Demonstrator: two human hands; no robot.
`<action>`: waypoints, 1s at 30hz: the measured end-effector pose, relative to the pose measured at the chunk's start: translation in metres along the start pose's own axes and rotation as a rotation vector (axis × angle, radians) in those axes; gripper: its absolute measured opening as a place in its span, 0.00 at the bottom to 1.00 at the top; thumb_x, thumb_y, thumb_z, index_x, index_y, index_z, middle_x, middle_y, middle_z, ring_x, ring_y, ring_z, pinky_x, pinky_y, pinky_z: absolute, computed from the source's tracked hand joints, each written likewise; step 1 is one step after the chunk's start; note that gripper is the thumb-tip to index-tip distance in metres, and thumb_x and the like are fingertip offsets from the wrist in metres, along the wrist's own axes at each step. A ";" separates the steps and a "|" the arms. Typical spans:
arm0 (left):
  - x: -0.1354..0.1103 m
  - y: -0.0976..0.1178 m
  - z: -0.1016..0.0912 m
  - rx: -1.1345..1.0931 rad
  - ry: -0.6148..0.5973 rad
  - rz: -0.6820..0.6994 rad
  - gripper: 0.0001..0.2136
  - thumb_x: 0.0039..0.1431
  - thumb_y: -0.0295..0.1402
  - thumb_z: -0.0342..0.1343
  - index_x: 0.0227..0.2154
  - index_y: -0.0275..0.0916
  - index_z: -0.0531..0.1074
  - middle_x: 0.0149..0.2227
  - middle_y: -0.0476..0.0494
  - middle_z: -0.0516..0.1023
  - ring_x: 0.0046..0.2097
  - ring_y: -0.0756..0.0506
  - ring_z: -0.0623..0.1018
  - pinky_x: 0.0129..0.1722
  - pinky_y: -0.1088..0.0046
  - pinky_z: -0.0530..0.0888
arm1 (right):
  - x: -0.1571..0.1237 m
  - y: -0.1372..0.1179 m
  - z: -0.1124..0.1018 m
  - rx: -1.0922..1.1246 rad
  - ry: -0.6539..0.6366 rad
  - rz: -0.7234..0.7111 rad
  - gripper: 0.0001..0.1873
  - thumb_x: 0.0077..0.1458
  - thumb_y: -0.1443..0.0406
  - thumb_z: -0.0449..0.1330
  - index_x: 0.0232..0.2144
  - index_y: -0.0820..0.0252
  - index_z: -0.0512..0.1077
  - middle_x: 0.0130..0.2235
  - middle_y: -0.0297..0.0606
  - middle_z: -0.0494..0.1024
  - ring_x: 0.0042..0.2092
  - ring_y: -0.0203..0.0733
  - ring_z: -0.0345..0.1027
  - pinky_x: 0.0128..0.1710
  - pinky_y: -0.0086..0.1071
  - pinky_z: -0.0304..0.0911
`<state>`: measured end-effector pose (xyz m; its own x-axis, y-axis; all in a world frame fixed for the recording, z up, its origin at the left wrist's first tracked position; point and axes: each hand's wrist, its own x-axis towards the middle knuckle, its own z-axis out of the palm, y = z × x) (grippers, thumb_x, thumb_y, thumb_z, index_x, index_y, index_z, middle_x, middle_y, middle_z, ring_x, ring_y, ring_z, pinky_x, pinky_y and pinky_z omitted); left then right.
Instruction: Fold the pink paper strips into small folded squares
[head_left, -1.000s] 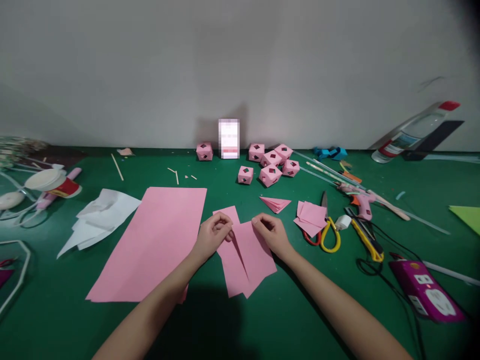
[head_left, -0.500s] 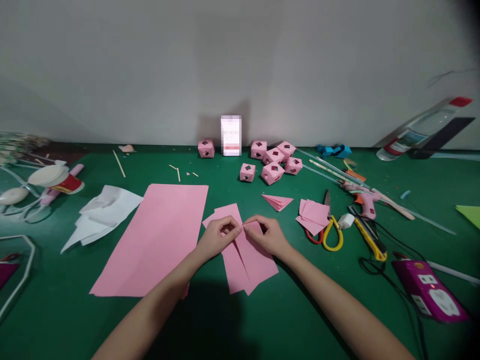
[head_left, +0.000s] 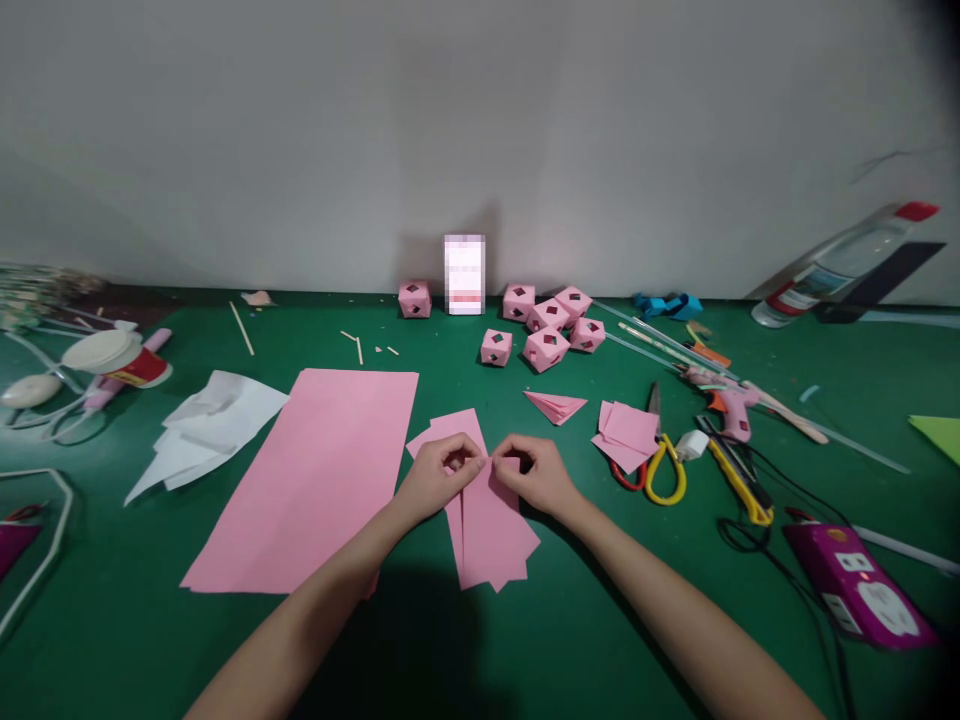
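Both hands pinch the far edge of a pink paper sheet near the table's middle. My left hand has thumb and forefinger closed at the edge's left part. At the right part, my right hand pinches in the same way, its fingertips almost touching the left ones. Beneath this sheet lie more pink paper pieces, partly hidden. Large pink sheets lie to the left. A folded pink paper piece and a stack of small pink squares are to the right.
Several pink paper cubes and a lit phone are by the wall. Scissors, a utility knife, a glue gun and a purple power strip lie right. Crumpled white paper and a paper cup are left.
The pinched sheet has turned, so its near end has swung left and it lies straighter towards me. Both hands have barely moved and keep their pinch.
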<state>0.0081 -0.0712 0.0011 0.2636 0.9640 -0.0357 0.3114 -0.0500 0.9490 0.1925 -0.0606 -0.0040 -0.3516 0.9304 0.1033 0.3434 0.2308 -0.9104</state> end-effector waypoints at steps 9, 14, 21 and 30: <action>0.002 -0.005 -0.010 -0.240 0.169 0.018 0.06 0.50 0.30 0.54 0.21 0.37 0.65 0.23 0.52 0.64 0.26 0.52 0.64 0.27 0.77 0.61 | 0.002 0.008 -0.002 0.195 0.124 0.104 0.06 0.53 0.64 0.55 0.29 0.61 0.70 0.25 0.32 0.71 0.24 0.33 0.61 0.23 0.26 0.55; 0.002 0.001 -0.005 -0.118 0.018 0.001 0.06 0.52 0.32 0.56 0.24 0.36 0.68 0.25 0.50 0.70 0.27 0.52 0.68 0.28 0.77 0.63 | 0.001 0.003 -0.002 0.099 -0.001 0.040 0.06 0.54 0.64 0.56 0.30 0.61 0.73 0.27 0.34 0.73 0.28 0.34 0.64 0.27 0.26 0.58; 0.002 -0.004 0.000 0.009 0.019 0.006 0.08 0.55 0.35 0.55 0.25 0.36 0.70 0.24 0.51 0.70 0.25 0.53 0.65 0.25 0.78 0.60 | 0.000 0.001 0.000 0.039 -0.078 0.017 0.05 0.49 0.70 0.56 0.25 0.61 0.71 0.24 0.30 0.71 0.26 0.32 0.62 0.26 0.25 0.55; 0.002 -0.005 -0.005 -0.193 0.073 -0.030 0.15 0.55 0.41 0.58 0.22 0.36 0.65 0.22 0.53 0.64 0.25 0.53 0.63 0.25 0.77 0.59 | 0.001 0.000 -0.005 0.101 -0.079 0.061 0.04 0.47 0.71 0.55 0.23 0.61 0.68 0.22 0.29 0.69 0.24 0.31 0.59 0.24 0.25 0.54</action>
<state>0.0029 -0.0674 -0.0018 0.1876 0.9810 -0.0488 0.1360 0.0233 0.9904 0.1963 -0.0585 -0.0023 -0.4019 0.9155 0.0183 0.2779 0.1410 -0.9502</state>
